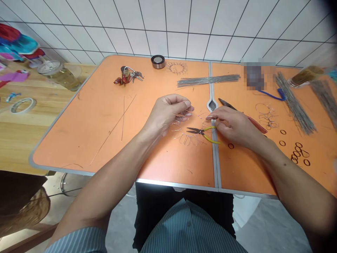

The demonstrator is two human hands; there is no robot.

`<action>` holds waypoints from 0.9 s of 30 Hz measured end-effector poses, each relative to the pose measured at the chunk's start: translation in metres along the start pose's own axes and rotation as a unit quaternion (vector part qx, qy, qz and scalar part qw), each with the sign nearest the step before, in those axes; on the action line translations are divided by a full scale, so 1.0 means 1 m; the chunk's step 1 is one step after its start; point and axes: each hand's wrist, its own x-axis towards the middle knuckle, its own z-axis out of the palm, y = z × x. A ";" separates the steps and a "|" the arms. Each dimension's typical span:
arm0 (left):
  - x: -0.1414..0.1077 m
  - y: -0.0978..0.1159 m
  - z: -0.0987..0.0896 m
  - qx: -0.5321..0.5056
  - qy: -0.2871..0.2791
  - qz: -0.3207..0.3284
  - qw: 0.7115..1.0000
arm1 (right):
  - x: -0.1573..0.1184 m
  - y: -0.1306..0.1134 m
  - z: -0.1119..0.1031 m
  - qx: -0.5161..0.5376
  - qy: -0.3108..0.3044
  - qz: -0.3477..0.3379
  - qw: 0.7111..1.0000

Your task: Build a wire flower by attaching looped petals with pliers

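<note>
Thin looped wire [187, 139] forms a ring shape on the orange table [163, 165] between my hands. My left hand [173, 110] is closed, thumb against the fingers, pinching part of this fine wire at the ring's upper left. On the ring's right side my right hand [228, 123] is closed too, its thumb and fingers pinching a wire end. Small pliers with yellow handles [207, 135] lie across the middle of the wire ring, jaws pointing left, close to my right fingertips. Larger pliers with red handles [256, 124] lie partly hidden behind my right hand.
Wire bundles [207, 80] [296, 103] lie at the back and right. Keys [134, 75], a round tin [158, 62] and another wire ring [177, 68] sit near the wall. Dark small rings [297, 153] are at right; loose straight wires [113, 130] at left.
</note>
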 end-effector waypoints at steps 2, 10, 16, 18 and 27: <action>-0.001 0.000 0.001 0.005 0.003 0.000 1.000 | 0.002 -0.007 -0.001 0.041 0.029 0.059 0.997; -0.009 -0.003 0.011 0.044 -0.008 0.000 0.999 | 0.006 -0.045 -0.001 0.109 0.032 0.139 0.984; -0.014 -0.003 0.019 0.056 -0.007 -0.006 0.998 | 0.006 -0.048 0.009 0.070 0.012 0.147 0.987; -0.015 -0.002 0.020 0.058 -0.008 -0.006 0.998 | 0.007 -0.050 0.010 0.067 0.011 0.155 0.986; -0.015 -0.006 0.021 0.044 -0.022 -0.008 0.999 | 0.009 -0.056 0.009 0.110 0.008 0.156 0.982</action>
